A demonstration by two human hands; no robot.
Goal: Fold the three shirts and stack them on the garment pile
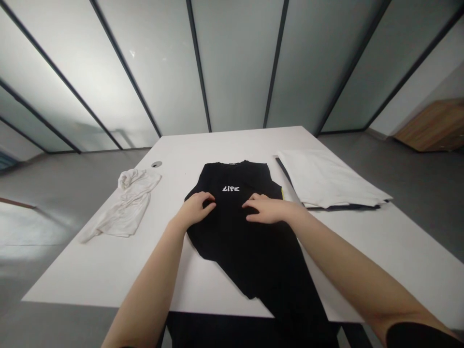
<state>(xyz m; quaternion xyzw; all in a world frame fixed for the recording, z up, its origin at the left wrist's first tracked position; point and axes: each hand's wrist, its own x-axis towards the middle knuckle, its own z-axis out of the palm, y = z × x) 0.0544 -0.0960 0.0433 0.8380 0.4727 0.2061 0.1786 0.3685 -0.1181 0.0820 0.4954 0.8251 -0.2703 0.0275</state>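
The left hand (194, 210) and right hand (266, 210) rest open and close together, pinching nothing, on the black T-shirt (232, 241), whose lower half hangs past the counter (108, 270) edge.

Black T-shirt (235, 251) flat on white table (108, 270), collar (237, 163) far, white "LIFE" print (231, 189), bottom draped over near edge

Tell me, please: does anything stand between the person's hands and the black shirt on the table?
Nothing visible stands between them: the left hand and the right hand rest directly on the black shirt, near its white LIFE print.
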